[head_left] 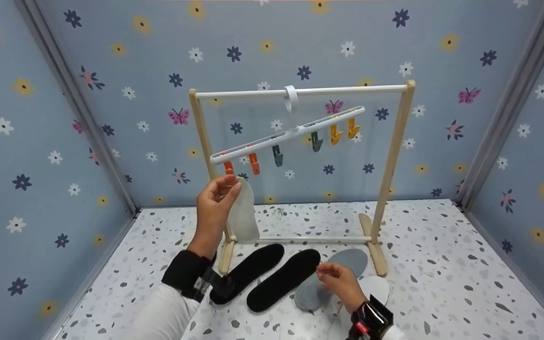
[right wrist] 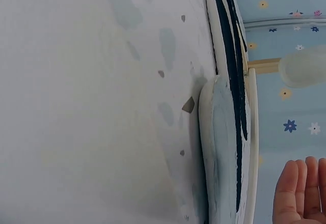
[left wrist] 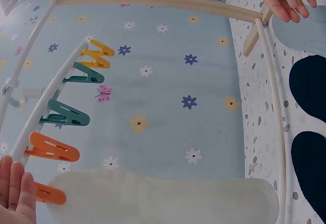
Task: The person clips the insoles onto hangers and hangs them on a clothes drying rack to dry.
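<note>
My left hand (head_left: 213, 208) pinches a whitish insole (head_left: 244, 217) near its top end, and the insole hangs upright. That end overlaps the outermost orange clip (left wrist: 51, 193) in the left wrist view, with my fingers right beside the clip. The clip belongs to a white hanger (head_left: 291, 134), which slants with its left end low. My right hand (head_left: 340, 283) hovers with loosely bent fingers over a grey-blue insole (head_left: 312, 293), holding nothing. Under that wrist, another white insole (head_left: 377, 287) is partly hidden.
Two black insoles (head_left: 284, 281) lie on the speckled table (head_left: 437, 264). The hanger hooks over the top rail (head_left: 352, 89) of a wooden-legged rack (head_left: 390, 165). More orange, green and yellow clips (head_left: 335, 134) hang along it. Flowered walls (head_left: 55, 118) enclose the back and sides.
</note>
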A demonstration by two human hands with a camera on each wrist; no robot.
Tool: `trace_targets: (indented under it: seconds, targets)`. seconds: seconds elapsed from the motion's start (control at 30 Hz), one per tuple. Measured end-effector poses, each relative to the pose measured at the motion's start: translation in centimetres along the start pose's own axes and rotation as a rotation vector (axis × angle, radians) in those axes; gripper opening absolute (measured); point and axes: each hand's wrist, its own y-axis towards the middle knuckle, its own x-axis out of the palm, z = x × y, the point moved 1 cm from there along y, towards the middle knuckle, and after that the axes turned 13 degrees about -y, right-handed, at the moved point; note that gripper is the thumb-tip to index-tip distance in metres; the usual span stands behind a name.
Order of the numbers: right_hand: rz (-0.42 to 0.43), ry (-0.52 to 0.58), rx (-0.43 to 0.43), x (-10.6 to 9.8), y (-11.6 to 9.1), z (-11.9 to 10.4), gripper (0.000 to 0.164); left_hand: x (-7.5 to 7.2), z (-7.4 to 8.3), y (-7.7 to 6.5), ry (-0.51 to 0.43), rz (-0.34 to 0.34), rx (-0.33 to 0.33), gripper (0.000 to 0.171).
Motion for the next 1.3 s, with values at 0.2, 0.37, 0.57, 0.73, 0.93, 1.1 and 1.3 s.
trace_targets:
  seconds: [0.2,0.37,0.57,0.73,0.93,1.1,1.3]
  targets:
    - [0.071,-0.015,0.070,-1.1,0.2,0.4,0.031,0.7,-0.1,-0.1,-0.011,-0.026,0.011,0.032]
    - [0.137,-0.029,0.104,-2.4,0.1,0.9,0.028,1.1,-0.4,-0.1,-0.014,-0.032,0.019,0.035]
    - [0.217,-0.064,0.146,-3.8,-0.2,1.7,0.027,1.6,-0.6,-0.2,0.024,-0.031,0.022,0.040]
    - [0.243,-0.076,0.165,-4.5,-0.6,2.1,0.025,2.1,-0.7,-0.1,0.031,-0.042,0.013,0.044]
    - [0.250,-0.084,0.180,-5.3,-0.9,2.8,0.025,2.7,-1.0,0.2,0.051,-0.049,-0.003,0.046]
    - [0.245,-0.068,0.188,-5.5,-1.0,3.1,0.025,3.0,-1.4,0.7,0.107,-0.044,-0.024,0.050]
    - [0.242,-0.042,0.190,-5.4,-1.3,3.0,0.024,3.6,-1.8,1.4,0.199,-0.044,-0.058,0.056]
